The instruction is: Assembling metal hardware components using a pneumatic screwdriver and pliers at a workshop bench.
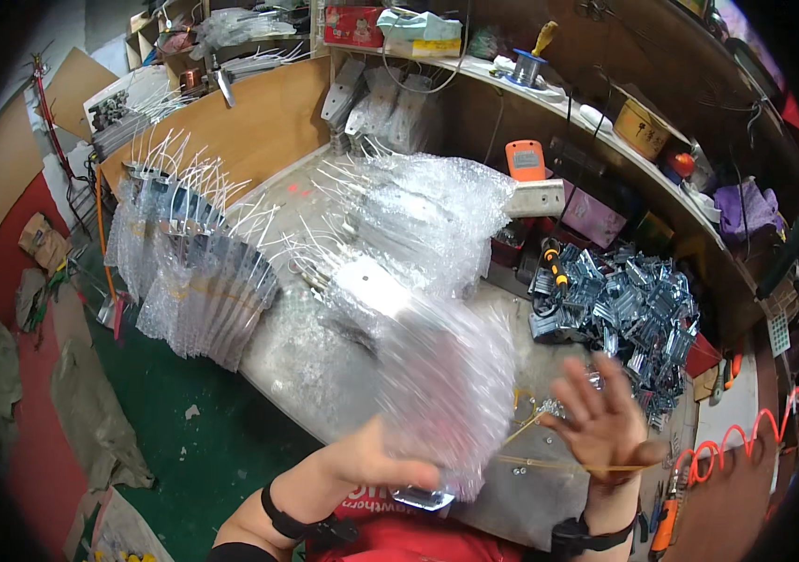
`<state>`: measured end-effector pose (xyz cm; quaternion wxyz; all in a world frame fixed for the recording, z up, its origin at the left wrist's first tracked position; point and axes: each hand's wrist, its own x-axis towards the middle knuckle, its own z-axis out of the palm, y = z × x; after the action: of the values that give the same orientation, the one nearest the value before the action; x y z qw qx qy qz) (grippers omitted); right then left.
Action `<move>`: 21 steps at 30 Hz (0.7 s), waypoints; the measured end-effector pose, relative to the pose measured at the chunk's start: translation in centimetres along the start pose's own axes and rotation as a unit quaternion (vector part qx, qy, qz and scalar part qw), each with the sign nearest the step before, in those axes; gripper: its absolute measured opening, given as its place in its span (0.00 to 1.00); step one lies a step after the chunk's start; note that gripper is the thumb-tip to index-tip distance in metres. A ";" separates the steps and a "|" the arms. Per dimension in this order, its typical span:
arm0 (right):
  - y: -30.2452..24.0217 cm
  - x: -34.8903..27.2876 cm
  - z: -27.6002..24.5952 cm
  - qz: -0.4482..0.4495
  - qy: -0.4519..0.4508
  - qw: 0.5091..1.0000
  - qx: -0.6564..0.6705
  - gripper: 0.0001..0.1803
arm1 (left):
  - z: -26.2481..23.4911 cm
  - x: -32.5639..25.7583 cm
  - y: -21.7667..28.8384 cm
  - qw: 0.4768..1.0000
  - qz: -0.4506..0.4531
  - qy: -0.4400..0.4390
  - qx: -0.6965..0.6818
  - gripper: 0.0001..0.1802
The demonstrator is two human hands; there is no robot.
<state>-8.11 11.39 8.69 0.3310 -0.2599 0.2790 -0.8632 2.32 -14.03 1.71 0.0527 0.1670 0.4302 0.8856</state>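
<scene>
We hold 1 bubble-wrapped bundle point(446, 393), blurred: left hand point(376, 459) clamped on it; right hand point(601, 421) fingers spread, 1 rubber band point(558, 462) stretched.

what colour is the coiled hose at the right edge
Orange-red coiled hose, clearest in the head view.

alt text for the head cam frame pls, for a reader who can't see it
Seen from above, a person's left hand holds a blurred bubble-wrapped metal part over a steel workbench, while the open right hand has a rubber band stretched over it. Wrapped parts line the bench's left edge; loose metal brackets pile up at right.
</scene>
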 end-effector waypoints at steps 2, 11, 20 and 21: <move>-0.8 0.7 1.1 0.159 -0.041 0.948 -0.274 0.62 | 2.2 1.6 2.5 0.984 -0.005 -0.017 0.180 0.18; 6.0 1.4 0.9 0.186 -0.026 0.597 -0.780 0.24 | 2.3 1.2 4.3 0.504 0.260 0.128 0.813 0.35; 12.3 4.2 7.0 -0.012 -0.189 0.664 -0.724 0.36 | -0.4 -4.3 2.6 0.760 0.273 0.282 0.518 0.41; 11.4 4.4 7.3 0.000 -0.188 0.653 -0.733 0.36 | -1.8 -5.2 4.4 0.706 0.326 0.324 0.539 0.39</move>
<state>-1.45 -1.10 7.54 0.0783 -0.5751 0.7529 -0.3102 6.82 -19.29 2.80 -0.4806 0.0000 0.7436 0.4648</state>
